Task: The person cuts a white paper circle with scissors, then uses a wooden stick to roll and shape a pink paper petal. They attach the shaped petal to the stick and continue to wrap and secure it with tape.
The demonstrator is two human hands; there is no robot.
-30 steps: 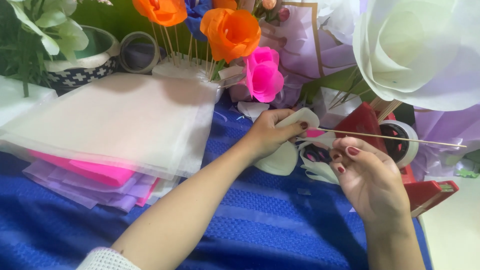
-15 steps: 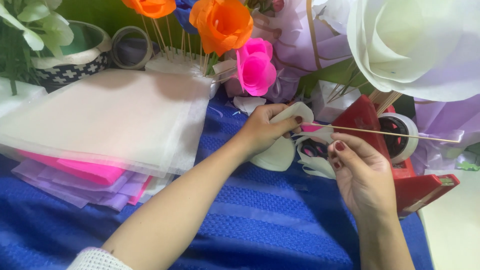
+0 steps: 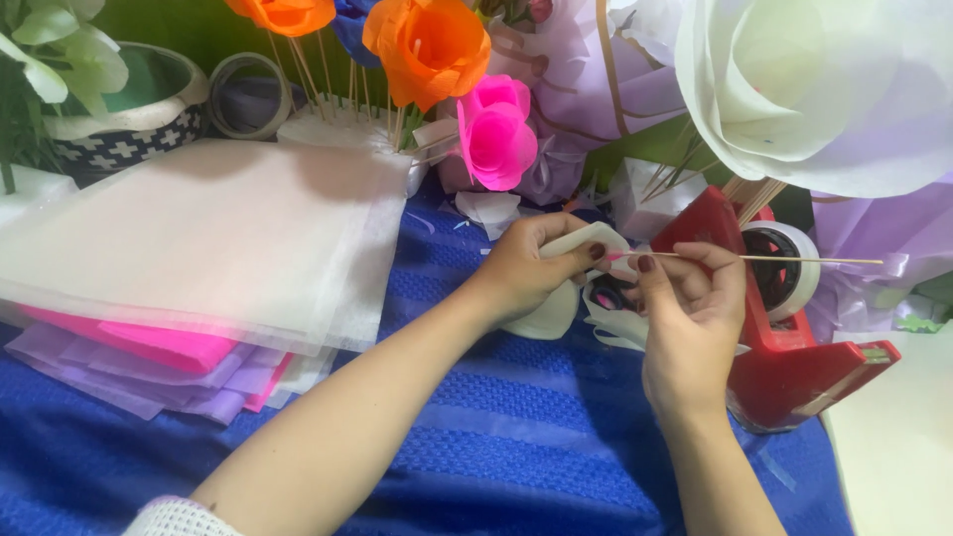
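You pinch a thin wooden skewer (image 3: 784,259) level in your right hand (image 3: 685,318), fingers clenched on its near end just left of the red tape dispenser (image 3: 794,347), its far end passing over the tape roll. Your left hand (image 3: 526,268), forearm stretched in from the lower left, grips a white paper petal (image 3: 586,241) against the skewer's tip. Your hands hide the pink bit at that tip.
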